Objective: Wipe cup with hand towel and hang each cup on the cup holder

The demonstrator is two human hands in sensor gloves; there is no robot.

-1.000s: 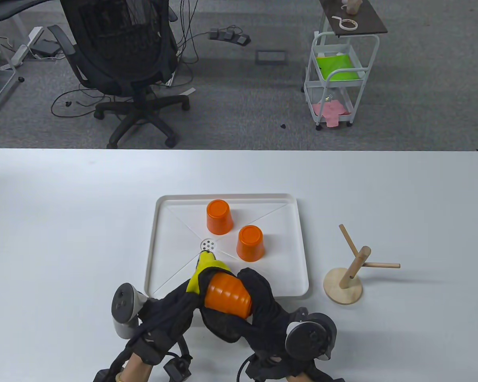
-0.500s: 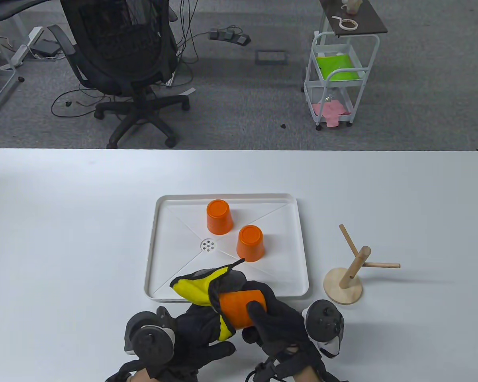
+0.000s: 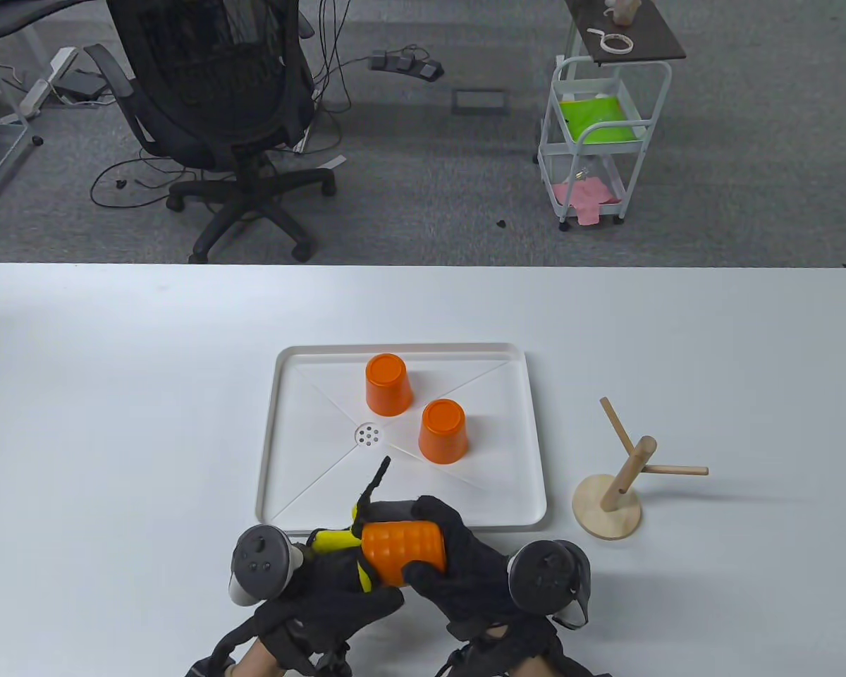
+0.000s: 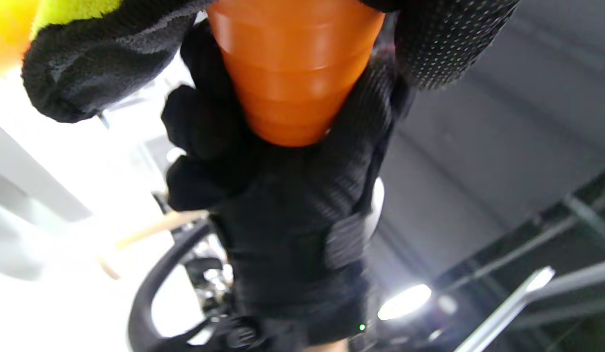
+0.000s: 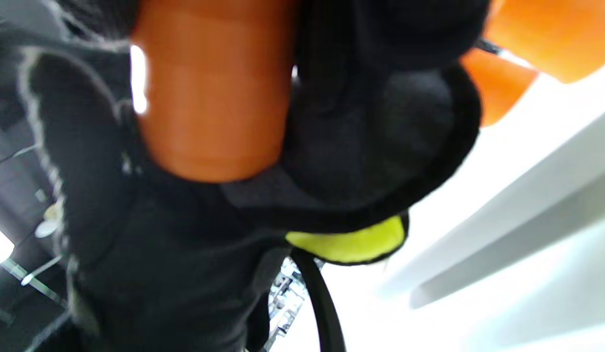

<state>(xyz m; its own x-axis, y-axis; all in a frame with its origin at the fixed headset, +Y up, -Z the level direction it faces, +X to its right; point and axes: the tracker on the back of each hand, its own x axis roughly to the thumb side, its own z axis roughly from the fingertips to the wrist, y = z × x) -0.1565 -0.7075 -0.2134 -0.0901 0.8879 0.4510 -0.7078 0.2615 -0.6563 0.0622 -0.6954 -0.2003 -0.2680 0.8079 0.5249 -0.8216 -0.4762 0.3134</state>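
An orange cup [image 3: 402, 546] lies on its side in the air by the tray's near edge. My right hand [image 3: 458, 564] grips it, fingers curled round its body. My left hand [image 3: 335, 596] holds a yellow hand towel with black edging [image 3: 331, 541] bunched against the cup's left end. The left wrist view shows the cup [image 4: 292, 73] close up with the towel [image 4: 77, 68] beside it. In the right wrist view the cup [image 5: 209, 98] sits among black glove and towel [image 5: 351, 244]. Two more orange cups [image 3: 388, 384] [image 3: 443, 431] stand upside down in the white tray [image 3: 268, 451]. The wooden cup holder [image 3: 624, 472] stands bare to the right.
The tray has a small drain [image 3: 369, 435] at its middle. An office chair [image 3: 218, 106] and a white cart [image 3: 592, 141] stand on the floor beyond the table's far edge.
The cup has turned in my hands and shifted slightly back. The towel, spread out over the cup's left half a second ago, is now bunched at its left end.
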